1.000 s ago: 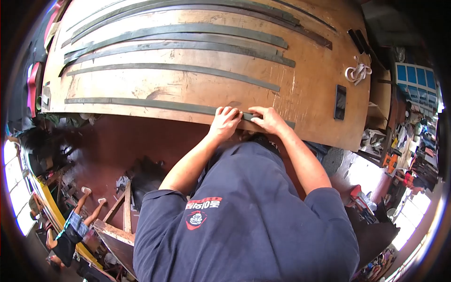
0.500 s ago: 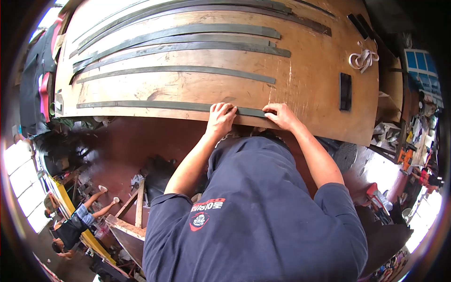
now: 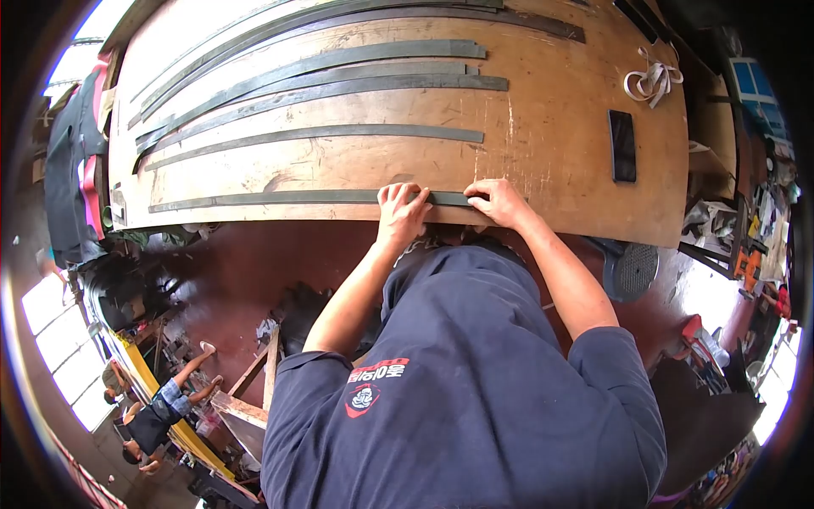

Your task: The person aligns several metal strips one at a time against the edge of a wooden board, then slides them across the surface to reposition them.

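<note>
A long, thin dark grey-green strip lies flat along the near edge of the wooden table. My left hand is on it toward its right part, fingers curled and pressed down onto the strip. Close by on the right, my right hand holds the strip's right end with bent fingers and thumb; the very tip is hidden under them. A short length of strip shows between the two hands. Just beyond lies another similar strip, apart from the held one.
Several more dark strips lie across the wooden table. At its right are a black phone and a coil of white tape. A dark stool stands below. Another person is at the lower left.
The whole view has shifted slightly, with the table's strips appearing a little farther left. Both hands stay on the same strip with nearly the same hold.
</note>
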Tool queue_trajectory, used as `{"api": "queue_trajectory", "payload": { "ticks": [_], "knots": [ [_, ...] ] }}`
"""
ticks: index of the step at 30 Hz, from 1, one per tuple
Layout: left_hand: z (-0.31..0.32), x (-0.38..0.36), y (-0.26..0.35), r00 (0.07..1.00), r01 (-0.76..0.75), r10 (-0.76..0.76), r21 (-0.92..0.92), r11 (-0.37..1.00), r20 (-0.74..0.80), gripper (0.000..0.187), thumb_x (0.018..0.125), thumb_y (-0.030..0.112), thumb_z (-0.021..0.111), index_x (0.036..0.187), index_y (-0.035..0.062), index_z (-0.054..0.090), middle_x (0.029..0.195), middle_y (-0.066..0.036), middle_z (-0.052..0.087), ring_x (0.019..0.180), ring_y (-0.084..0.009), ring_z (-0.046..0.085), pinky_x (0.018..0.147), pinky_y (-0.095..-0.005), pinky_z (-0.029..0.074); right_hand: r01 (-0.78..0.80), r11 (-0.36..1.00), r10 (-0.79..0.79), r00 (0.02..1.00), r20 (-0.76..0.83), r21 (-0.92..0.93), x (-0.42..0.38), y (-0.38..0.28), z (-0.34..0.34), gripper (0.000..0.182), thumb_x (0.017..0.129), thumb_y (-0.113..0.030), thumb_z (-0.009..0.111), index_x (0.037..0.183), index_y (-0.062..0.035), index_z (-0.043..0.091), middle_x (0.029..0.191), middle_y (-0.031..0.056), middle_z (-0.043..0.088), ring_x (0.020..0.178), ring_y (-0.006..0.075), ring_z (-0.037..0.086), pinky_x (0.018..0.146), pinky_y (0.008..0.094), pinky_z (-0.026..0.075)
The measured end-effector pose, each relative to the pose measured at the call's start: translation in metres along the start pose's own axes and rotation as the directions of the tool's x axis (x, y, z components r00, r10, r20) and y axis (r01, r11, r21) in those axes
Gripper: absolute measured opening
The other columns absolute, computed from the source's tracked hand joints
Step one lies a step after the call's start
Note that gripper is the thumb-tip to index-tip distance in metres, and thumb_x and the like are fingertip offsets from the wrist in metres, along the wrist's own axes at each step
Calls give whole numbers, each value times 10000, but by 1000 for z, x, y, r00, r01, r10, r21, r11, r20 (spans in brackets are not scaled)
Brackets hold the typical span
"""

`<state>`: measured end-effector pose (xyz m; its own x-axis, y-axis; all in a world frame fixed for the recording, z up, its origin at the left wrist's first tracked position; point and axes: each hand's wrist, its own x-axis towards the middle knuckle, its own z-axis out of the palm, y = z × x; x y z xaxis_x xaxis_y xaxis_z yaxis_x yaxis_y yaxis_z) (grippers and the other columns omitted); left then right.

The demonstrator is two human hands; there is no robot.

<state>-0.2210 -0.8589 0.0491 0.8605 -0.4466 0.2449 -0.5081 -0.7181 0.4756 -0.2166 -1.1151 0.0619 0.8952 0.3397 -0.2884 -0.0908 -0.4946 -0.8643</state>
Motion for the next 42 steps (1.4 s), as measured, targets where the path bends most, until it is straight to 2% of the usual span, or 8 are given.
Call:
{"api": "queue_trajectory", "payload": {
  "ticks": [5,14,16,23,29,34,42],
  "knots": [
    [1,5,7,1000,2,-3,5,1000,14,317,730,177,734,1035,105,691,1018,-59,600,1022,-273,541,906,-450,367,12,1000,-13,1000,-10,-27,0,3,1,218,829,-150,664,1020,-50,699,969,149,702,900,291,682,805,369,529],
    [-2,9,9,1000,-8,8,12,1000,-7,276,722,183,737,985,109,700,978,-45,623,977,-266,568,891,-438,372,-54,999,54,998,9,1,1,5,3,225,837,-166,657,1029,-57,701,992,152,703,904,298,685,803,376,534],
    [-3,9,10,1000,-1,2,35,999,-6,257,724,183,735,968,111,701,975,-39,624,974,-260,569,895,-436,369,-12,999,11,1000,-16,-43,0,3,2,226,841,-165,656,1033,-56,702,999,150,704,913,292,687,806,372,536],
    [1,8,8,1000,-5,5,40,999,13,227,737,169,728,957,117,702,951,-29,625,966,-250,570,896,-438,366,-64,998,64,998,-2,-4,0,2,3,228,839,-171,656,1027,-51,705,1006,150,704,935,293,683,823,371,532],
    [3,10,13,999,-29,28,28,999,43,246,729,151,727,967,102,689,963,-22,599,998,-227,551,951,-467,347,-33,996,31,999,-26,-78,-2,-8,0,219,829,-168,661,1011,-57,711,989,147,704,929,307,676,821,376,528],
    [11,18,29,995,-60,62,-34,998,80,281,745,169,733,1014,106,686,978,-27,600,1004,-237,547,944,-455,347,-39,996,38,999,-17,-80,-1,-8,1,217,828,-177,662,1002,-59,714,986,151,701,920,318,674,810,385,529],
    [18,23,28,988,-79,91,-97,992,124,239,777,179,698,1005,107,691,980,-43,596,1015,-247,532,941,-450,364,-20,992,16,999,-35,-124,-2,-11,3,211,832,-169,659,999,-51,713,969,160,697,906,320,674,804,393,526]
  ]
}}
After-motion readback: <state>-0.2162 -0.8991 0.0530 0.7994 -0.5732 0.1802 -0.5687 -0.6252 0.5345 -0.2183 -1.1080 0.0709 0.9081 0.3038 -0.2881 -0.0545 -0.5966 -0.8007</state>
